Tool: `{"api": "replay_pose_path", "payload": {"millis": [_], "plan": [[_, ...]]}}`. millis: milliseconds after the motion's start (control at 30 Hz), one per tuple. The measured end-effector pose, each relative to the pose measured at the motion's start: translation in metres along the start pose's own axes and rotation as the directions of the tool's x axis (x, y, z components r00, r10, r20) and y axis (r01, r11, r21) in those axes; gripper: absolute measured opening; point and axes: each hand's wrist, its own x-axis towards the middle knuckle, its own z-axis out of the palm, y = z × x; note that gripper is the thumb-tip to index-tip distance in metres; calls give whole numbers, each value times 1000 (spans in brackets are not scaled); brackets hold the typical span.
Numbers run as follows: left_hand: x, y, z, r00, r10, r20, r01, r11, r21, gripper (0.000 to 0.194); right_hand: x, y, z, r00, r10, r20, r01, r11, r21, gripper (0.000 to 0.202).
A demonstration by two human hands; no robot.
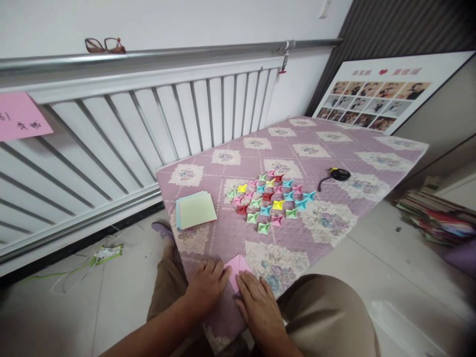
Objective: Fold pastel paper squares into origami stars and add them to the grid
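A sheet of pink folding paper lies at the near corner of the cloth-covered table, its top creased to a point. My left hand has its fingers curled at the paper's left edge, gripping it against the table. Across the right side of the sheet, my right hand rests with its fingers stretched out and pressing down. Both hands hide the lower part of the paper. Farther up stand several small folded paper pieces in green, pink, red, yellow and blue. A stack of coloured paper sheets lies left of them.
The floral tablecloth covers a table narrowing towards me. A black-and-yellow tape measure lies at right. Behind are a white radiator, a pipe bearing glasses, and a photo board. A power strip with cables sits on the floor.
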Motion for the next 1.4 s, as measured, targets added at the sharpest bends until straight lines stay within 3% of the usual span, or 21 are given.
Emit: {"api": "replay_pose_path", "payload": {"millis": [200, 367, 433, 500, 600, 767, 967, 1133, 1267, 1400], "plan": [[-3, -2, 1, 995, -92, 25, 93, 995, -38, 38, 2, -6, -4, 998, 36, 51, -36, 999, -6, 48], [-2, 5, 3, 965, -262, 27, 263, 964, -49, 36, 2, -7, -4, 997, 41, 60, -41, 999, -10, 50], [-3, 11, 8, 975, -220, -39, 216, 972, -96, 37, 1, -7, -3, 998, 37, 58, -37, 999, -11, 49], [-5, 17, 13, 990, -99, -99, 83, 984, -155, 40, 1, -7, -2, 998, 41, 53, -41, 999, -3, 46], [-9, 23, 16, 998, 2, -59, -16, 973, -229, 50, 0, -5, -3, 997, 35, 69, -36, 999, 15, 46], [-16, 18, 14, 997, 52, 55, -34, 955, -293, 65, -8, 0, -6, 996, -21, 86, 21, 1000, 6, 56], [-18, 14, 11, 995, 80, 66, -55, 946, -319, 69, -25, 12, -1, 999, 14, 44, -13, 999, -34, 59], [-17, 15, 10, 994, 65, 82, -33, 936, -349, 67, -29, 20, -4, 998, 58, -20, -59, 997, -59, 50], [-17, 15, 9, 995, 60, 82, -26, 931, -363, 66, -18, 29, -14, 983, 166, -75, -168, 986, -14, 34], [-17, 15, 10, 996, 62, 62, -35, 931, -364, 66, 13, 33, -18, 960, 270, -80, -263, 961, 81, 33]]}}
